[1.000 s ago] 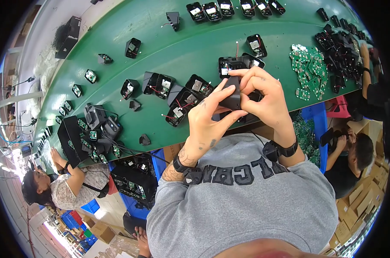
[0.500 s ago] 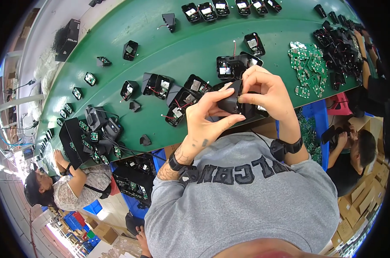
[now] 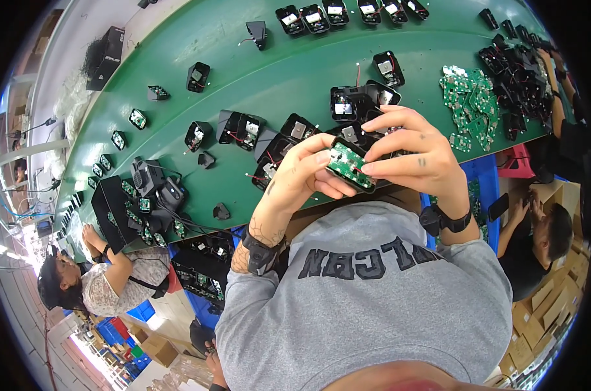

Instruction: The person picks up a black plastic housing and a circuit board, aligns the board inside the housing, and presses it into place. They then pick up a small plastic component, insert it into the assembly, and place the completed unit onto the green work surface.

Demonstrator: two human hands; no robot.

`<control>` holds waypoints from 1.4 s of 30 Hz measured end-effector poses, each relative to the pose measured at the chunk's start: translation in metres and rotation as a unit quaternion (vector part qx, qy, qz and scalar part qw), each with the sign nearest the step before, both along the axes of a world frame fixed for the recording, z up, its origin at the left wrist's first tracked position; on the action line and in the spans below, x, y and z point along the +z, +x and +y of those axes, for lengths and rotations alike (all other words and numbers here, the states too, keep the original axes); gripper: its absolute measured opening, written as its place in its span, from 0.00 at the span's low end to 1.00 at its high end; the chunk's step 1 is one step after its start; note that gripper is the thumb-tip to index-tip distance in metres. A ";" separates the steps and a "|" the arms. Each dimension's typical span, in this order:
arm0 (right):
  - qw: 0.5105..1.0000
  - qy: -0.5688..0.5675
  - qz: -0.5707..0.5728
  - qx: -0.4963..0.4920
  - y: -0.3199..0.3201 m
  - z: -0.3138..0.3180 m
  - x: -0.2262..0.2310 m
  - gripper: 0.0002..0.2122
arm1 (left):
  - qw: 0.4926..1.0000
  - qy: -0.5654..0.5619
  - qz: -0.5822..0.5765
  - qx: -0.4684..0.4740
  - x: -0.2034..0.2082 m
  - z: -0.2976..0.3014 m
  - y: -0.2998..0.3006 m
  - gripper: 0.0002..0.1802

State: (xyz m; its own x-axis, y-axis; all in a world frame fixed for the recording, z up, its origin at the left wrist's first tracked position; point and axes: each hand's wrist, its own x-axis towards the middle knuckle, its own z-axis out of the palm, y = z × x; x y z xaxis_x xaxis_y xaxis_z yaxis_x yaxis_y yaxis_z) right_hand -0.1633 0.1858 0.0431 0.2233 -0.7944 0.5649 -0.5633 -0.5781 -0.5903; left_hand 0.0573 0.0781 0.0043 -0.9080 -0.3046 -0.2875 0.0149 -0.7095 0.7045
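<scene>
A black plastic housing with a green circuit board [image 3: 347, 165] set in its open face lies in my left hand [image 3: 302, 171]. The fingers of that hand wrap its left side and underside, and the board faces up. My right hand [image 3: 416, 153] reaches over from the right. Its thumb and a finger come together at the board's right edge, by a bit of red wire, while another finger is stretched out above. Whatever is between those fingertips is too small to make out. Just behind my hands stand open black housings [image 3: 343, 107] with metal blocks and red wires inside.
Green circuit boards [image 3: 468, 104] are heaped at the right, beside a pile of black housings [image 3: 514, 81]. More housings [image 3: 315, 18] line the far side. Black devices with cables [image 3: 155, 186] lie left. Co-workers sit at both sides. A blue bin [image 3: 484, 171] stands beside the table.
The black housing has been turned so its circuit board now faces up. My right hand has shifted from gripping the housing's top to the board's right edge.
</scene>
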 end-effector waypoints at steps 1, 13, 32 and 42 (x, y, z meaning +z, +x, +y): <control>1.000 -0.014 0.023 0.000 0.000 0.000 0.003 0.09 | 1.000 -0.012 -0.017 -0.001 -0.001 0.001 0.000 0.25; 0.990 -0.097 0.099 0.034 0.001 -0.002 0.020 0.07 | 0.993 0.034 -0.055 -0.096 0.002 0.000 -0.011 0.28; 0.935 0.070 -0.265 -0.226 0.041 -0.003 -0.042 0.07 | 0.798 -0.546 -0.009 0.256 -0.009 0.035 -0.017 0.37; 0.976 -0.022 -0.028 -0.216 0.037 0.004 -0.028 0.16 | 0.955 -0.231 -0.035 0.181 0.021 0.006 -0.024 0.23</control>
State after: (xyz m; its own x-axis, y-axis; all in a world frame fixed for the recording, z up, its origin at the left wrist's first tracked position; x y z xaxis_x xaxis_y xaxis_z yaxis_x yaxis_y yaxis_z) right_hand -0.1265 0.1902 0.0150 -0.1585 -0.7823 0.6024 -0.7274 -0.3201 -0.6070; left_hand 0.0333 0.0844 0.0248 -0.7020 -0.7048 -0.1023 0.1422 -0.2794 0.9496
